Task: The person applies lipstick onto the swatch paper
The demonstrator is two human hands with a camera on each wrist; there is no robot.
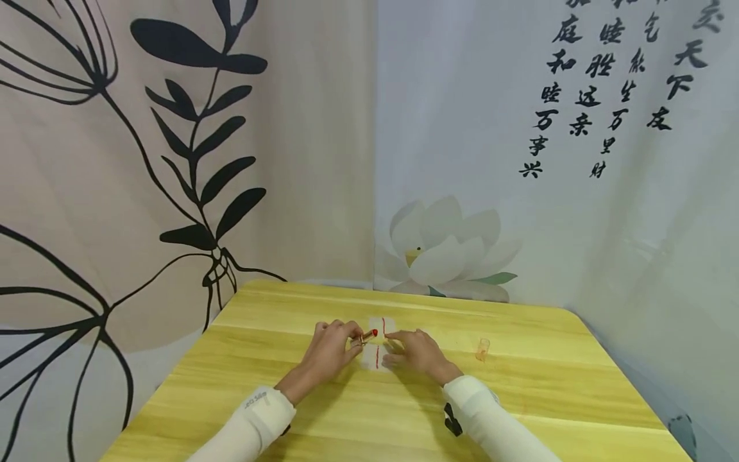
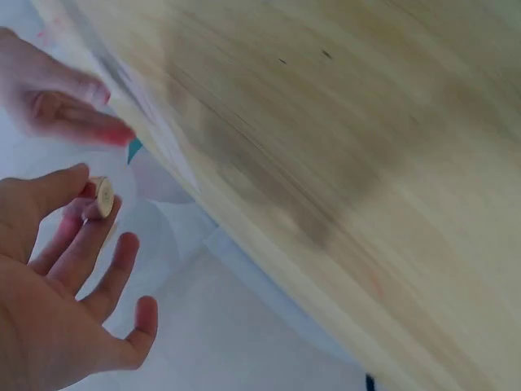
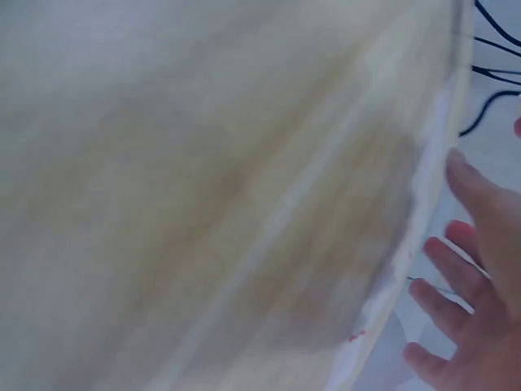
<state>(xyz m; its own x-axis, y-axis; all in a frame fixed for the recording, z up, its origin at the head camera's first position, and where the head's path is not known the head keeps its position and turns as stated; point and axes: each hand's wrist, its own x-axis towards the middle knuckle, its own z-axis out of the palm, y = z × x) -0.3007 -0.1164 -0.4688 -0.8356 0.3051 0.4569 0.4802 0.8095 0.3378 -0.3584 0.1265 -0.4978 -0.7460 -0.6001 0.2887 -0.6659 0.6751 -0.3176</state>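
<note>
My left hand (image 1: 330, 346) pinches a lipstick (image 1: 368, 336) between thumb and fingers, its red tip pointing toward the right hand. The round end of the gold tube (image 2: 105, 198) faces the left wrist camera. Under it on the table lie pale paper pieces (image 1: 371, 360) with red streaks running along them. Across from the lipstick, my right hand (image 1: 424, 354) reaches over the paper with fingers spread and nothing gripped. Red colour shows on a right fingertip (image 2: 118, 135) in the left wrist view.
A small clear cylindrical cap (image 1: 482, 350) with an orange tint lies to the right of the right hand. The yellow wood-grain table (image 1: 277, 308) ends at the back against a printed curtain (image 1: 323, 160).
</note>
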